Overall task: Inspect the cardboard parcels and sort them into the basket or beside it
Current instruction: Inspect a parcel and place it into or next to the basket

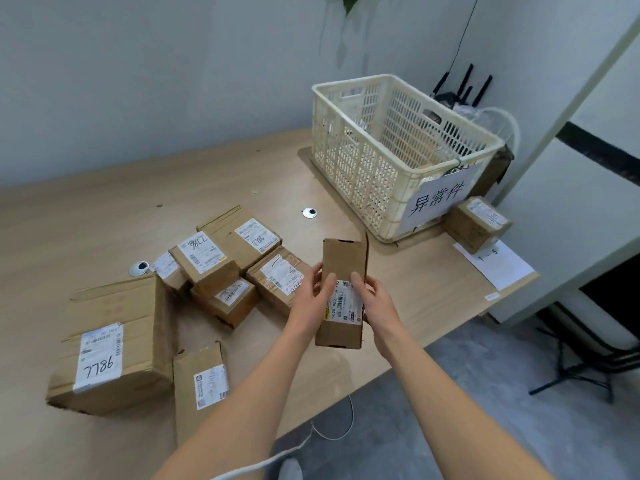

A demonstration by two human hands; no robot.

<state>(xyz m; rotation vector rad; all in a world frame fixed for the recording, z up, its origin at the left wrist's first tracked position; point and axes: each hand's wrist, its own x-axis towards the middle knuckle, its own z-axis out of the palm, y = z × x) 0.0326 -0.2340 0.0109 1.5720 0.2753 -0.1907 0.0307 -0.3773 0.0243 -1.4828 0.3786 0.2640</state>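
I hold a long narrow cardboard parcel (343, 268) upright above the table, its white label facing me. My left hand (308, 303) grips its left side and my right hand (372, 299) grips its right side. The cream plastic basket (363, 161) with a paper sign stands at the back right. One small parcel (476, 225) lies on a white sheet beside the basket, on its right. A pile of several labelled parcels (225, 261) sits left of my hands, with a large box (114, 341) and a flat parcel (201, 382) nearer me.
The wooden table (104, 230) has two round cable grommets (309, 212). A router with black antennas (460, 90) stands behind the basket. A white cable (332, 434) hangs off the front edge. A black stand (581, 372) is on the floor at right.
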